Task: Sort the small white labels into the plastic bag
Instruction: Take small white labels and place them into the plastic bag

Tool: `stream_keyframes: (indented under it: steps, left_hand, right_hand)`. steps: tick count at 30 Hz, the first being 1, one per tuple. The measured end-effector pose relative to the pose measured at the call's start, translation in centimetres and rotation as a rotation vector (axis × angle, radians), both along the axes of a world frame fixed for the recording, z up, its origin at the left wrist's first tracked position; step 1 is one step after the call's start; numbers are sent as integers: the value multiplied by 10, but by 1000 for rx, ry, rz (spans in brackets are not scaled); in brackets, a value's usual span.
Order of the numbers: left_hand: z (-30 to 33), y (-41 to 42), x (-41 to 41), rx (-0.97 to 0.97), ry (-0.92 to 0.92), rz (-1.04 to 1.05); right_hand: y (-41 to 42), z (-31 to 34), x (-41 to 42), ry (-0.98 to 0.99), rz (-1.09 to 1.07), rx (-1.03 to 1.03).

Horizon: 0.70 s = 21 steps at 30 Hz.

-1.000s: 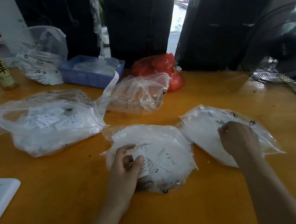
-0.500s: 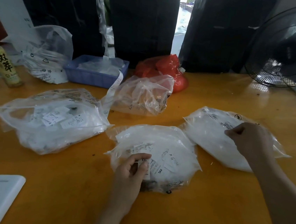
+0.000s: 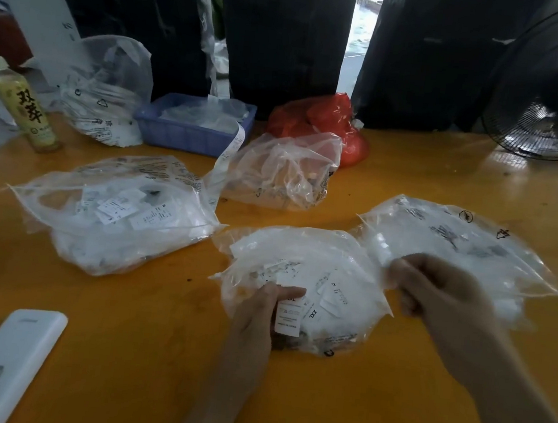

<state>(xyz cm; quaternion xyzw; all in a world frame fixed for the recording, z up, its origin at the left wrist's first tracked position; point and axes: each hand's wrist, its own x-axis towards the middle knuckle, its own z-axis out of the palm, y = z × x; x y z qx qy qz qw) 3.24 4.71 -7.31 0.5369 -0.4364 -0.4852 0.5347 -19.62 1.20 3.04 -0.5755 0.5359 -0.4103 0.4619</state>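
On an orange bench (image 3: 387, 412), three clear bags of white labels: left bag (image 3: 115, 214), middle bag (image 3: 301, 282), right bag (image 3: 456, 243). Left hand (image 3: 256, 315) curled on the near edge of the middle bag, thumb pinching a label (image 3: 289, 317) printed XXL against the fingers. Right hand (image 3: 434, 289) blurred, fingers curled, between middle and right bags; whether anything sits in that grip, cannot tell. Farther back: a crumpled bag (image 3: 285, 170), a red bag (image 3: 318, 119), a blue tray (image 3: 189, 133), a bottle (image 3: 26, 109) far left, a fan (image 3: 555, 89) far right. Near left, a white device (image 3: 3, 368).
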Motion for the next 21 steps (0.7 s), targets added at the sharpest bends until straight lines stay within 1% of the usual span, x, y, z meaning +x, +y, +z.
stream_keyframes:
  steps: [2, 3, 7, 10, 11, 13, 14, 15, 17, 19, 21]
  left_hand:
    - [1, 1, 1, 26, 63, -44]
    - [2, 2, 2, 1, 51, -56]
    - [7, 1, 5, -103, -87, -102]
    - [2, -1, 7, -143, -129, -32]
    - [2, -2, 7, -140, -114, -1]
    - [2, -2, 8, -80, -8, 38]
    - [1, -3, 8, -43, 50, 49]
    - [0, -4, 8, -10, 92, 58]
    - [-2, -6, 9, 12, 137, 56]
    - [0, -6, 10, -1, 143, 46]
    - [1, -4, 11, -13, 142, 30]
  right_hand:
    - [16, -12, 31, 44, 75, 63]
    - [21, -19, 43, 59, 91, 94]
    - [23, -42, 71, 190, 107, 76]
    - [22, -53, 78, 250, 116, 55]
    - [22, -57, 78, 222, 90, 61]
    - [20, -62, 77, 108, 6, 105]
    - [19, -63, 76, 86, -10, 129]
    - [17, -64, 75, 99, 13, 152]
    - [16, -65, 74, 189, 151, 178]
    - [17, -67, 77, 287, 254, 149]
    - [18, -69, 81, 290, 229, 115]
